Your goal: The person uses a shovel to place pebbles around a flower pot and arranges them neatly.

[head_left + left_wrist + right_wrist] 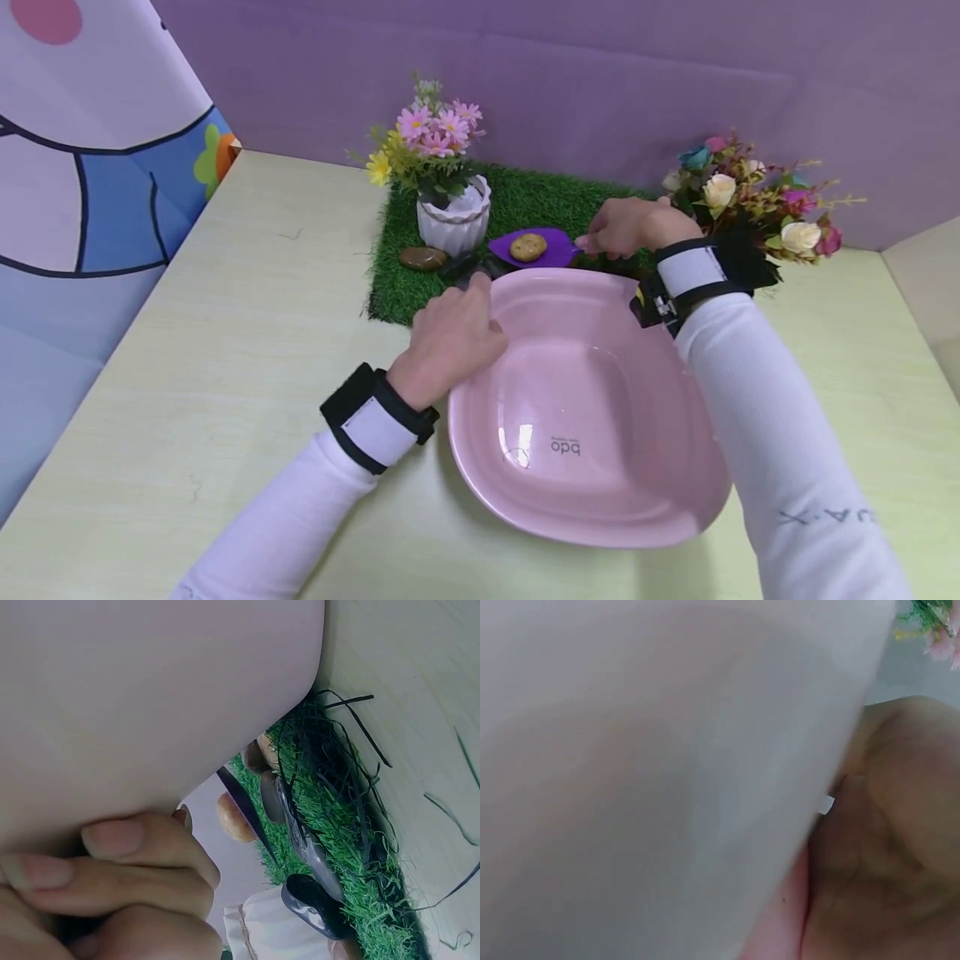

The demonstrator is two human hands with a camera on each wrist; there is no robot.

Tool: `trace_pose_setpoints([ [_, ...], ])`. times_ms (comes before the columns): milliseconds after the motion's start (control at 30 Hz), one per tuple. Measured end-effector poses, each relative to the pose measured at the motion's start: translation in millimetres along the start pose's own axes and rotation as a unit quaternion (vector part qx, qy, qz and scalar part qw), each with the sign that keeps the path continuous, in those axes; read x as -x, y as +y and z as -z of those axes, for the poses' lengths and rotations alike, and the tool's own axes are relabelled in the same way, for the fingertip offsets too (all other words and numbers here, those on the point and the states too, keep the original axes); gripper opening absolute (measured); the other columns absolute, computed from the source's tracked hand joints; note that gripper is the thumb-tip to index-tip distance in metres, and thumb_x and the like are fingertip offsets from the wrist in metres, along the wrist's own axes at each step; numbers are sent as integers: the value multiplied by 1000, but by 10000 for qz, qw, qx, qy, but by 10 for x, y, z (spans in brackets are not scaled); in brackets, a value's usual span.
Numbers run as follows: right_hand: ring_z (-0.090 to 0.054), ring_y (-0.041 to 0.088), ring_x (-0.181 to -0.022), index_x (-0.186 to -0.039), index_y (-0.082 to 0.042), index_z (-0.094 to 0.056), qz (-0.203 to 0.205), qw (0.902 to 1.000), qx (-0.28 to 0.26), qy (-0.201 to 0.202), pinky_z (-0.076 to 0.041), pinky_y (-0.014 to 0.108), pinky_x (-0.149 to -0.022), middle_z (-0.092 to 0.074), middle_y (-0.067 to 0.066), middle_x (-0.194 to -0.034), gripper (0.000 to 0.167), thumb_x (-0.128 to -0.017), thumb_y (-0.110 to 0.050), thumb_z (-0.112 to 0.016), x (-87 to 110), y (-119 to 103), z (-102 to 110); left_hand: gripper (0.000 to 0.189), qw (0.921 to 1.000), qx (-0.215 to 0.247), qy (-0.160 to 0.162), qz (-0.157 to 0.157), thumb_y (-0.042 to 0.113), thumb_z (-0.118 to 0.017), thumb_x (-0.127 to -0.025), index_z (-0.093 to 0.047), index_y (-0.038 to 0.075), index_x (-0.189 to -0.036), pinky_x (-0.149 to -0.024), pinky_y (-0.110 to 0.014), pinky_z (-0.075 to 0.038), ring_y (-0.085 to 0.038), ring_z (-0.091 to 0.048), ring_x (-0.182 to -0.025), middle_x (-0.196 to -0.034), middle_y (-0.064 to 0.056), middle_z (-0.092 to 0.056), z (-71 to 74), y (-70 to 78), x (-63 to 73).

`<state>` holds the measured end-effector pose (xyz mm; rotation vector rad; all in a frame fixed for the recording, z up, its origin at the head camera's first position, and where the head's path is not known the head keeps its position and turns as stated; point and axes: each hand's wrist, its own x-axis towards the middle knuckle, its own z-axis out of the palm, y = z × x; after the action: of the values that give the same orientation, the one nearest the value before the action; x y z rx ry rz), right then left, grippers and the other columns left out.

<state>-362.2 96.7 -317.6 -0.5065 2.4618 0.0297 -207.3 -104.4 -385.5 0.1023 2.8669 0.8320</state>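
My left hand (457, 342) grips the upper left rim of a pink washbasin (577, 400) that bears the letters "bdo". In the left wrist view, the curled fingers (150, 874) lie against the basin's pale outer side. Beyond the far rim, my right hand (633, 225) pinches the thin right end of a purple leaf-shaped scoop (558, 250). A small potato-like brown lump (528, 247) sits on the scoop. Most of the right wrist view is filled by the pale basin wall, with the palm (885, 855) beside it; the fingertips are hidden there.
Behind the basin lies a green turf mat (405, 296). On it stand a white pot (453, 225) of pink and yellow flowers, a brown stone (422, 258) and dark stones (459, 265). More artificial flowers (750, 196) are at back right. A purple cloth (562, 92) backs the table.
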Motion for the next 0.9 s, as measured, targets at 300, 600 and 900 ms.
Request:
trace_pose_setpoints([
  [300, -56, 28, -91, -100, -5, -67, -56, 10000, 46, 36, -12, 75, -112, -58, 3, -80, 40, -111, -35, -44, -42, -39, -33, 41, 10000, 14, 64, -24, 14, -58, -93, -52, -1, -131, -59, -43, -56, -33, -66, -75, -94, -20, -65, -11, -6, 2],
  [600, -56, 26, -86, -103, -4, -69, -86, 10000, 25, -1, -7, 76, -114, -57, 4, -80, 40, -111, -33, -44, -10, -79, -7, 39, 10000, 14, 69, -18, 14, -59, -93, -52, -1, -129, -60, -44, -56, -33, -66, -76, -94, -20, -65, -6, -1, 7],
  [900, -60, 29, -99, -109, -3, -69, -325, 9991, 110, -238, -12, 72, -115, -63, 9, -97, 43, -110, -37, -43, 14, -184, 22, 40, 9999, 108, 30, -38, 12, -59, -93, -51, -2, -130, -57, -41, -56, -31, -65, -71, -91, -19, -64, -11, 11, 9],
])
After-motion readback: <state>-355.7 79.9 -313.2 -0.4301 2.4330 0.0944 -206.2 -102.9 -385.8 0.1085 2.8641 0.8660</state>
